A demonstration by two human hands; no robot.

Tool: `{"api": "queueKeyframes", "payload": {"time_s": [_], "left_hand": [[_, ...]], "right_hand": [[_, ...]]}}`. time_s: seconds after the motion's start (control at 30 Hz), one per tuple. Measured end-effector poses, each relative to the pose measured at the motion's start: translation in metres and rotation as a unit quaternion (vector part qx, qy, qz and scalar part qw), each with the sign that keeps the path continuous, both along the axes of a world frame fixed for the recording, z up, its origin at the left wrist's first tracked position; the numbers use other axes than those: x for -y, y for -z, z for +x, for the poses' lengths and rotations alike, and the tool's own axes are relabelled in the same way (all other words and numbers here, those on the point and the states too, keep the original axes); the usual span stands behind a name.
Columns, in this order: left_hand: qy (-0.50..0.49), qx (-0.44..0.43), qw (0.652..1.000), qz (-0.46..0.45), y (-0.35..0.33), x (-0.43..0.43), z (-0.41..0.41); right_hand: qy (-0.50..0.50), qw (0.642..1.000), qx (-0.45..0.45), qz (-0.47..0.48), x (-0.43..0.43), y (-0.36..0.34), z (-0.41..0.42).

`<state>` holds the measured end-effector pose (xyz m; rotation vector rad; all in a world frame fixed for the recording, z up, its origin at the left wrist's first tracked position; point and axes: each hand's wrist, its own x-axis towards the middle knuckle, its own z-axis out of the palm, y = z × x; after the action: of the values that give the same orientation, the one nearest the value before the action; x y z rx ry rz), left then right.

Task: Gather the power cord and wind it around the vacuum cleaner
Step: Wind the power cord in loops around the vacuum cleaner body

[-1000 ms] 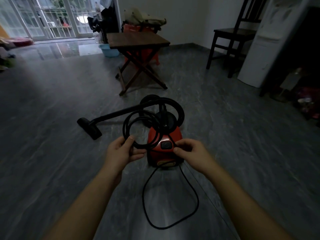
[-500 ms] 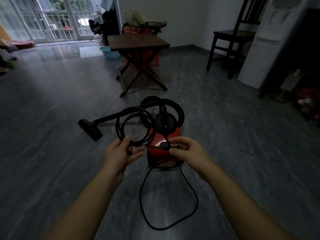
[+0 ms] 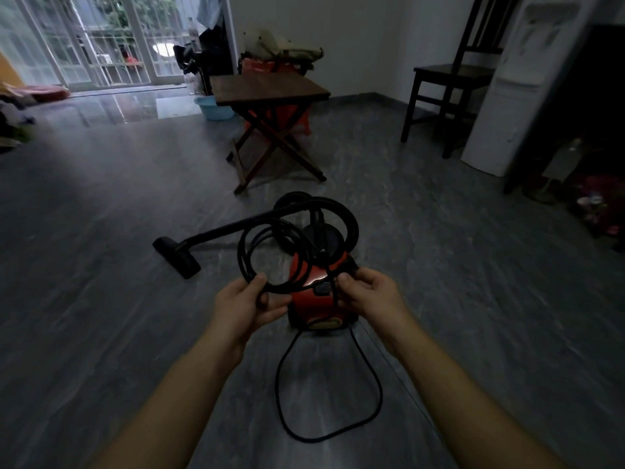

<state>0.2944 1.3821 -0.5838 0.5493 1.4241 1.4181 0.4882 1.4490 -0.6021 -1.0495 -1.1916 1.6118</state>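
A red canister vacuum cleaner [image 3: 313, 304] stands on the grey floor in front of me, its black hose [image 3: 350, 221] arching over it and its wand ending in a floor nozzle [image 3: 177, 255] at the left. My left hand [image 3: 245, 304] grips a bundle of black power cord coils [image 3: 267, 252] held up over the vacuum's left side. My right hand [image 3: 370, 292] pinches the cord just right of the vacuum's top. A slack loop of cord [image 3: 329, 431] lies on the floor between my forearms.
A wooden folding table [image 3: 270, 91] stands just behind the vacuum, with a blue basin [image 3: 214, 108] beside it. A dark chair [image 3: 449, 79] and a white appliance [image 3: 514, 89] are at the right. Glass doors [image 3: 84, 38] at the far left.
My right hand has moved a little right and up along the cord. The coils in my left hand have shifted slightly, and the floor loop stays about the same.
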Motion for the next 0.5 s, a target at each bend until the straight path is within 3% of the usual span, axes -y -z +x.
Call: {"api": "queueKeyframes", "payload": {"time_s": [0.13, 0.5], "left_hand": [[0.024, -0.077, 0.997, -0.02, 0.003, 0.005, 0.005], [0.079, -0.101, 0.99, -0.055, 0.0, 0.01, 0.015]], "right_hand": [[0.023, 0.999, 0.035, 0.004, 0.002, 0.001, -0.004], [0.0, 0.997, 0.067, -0.023, 0.008, 0.004, -0.016]]}}
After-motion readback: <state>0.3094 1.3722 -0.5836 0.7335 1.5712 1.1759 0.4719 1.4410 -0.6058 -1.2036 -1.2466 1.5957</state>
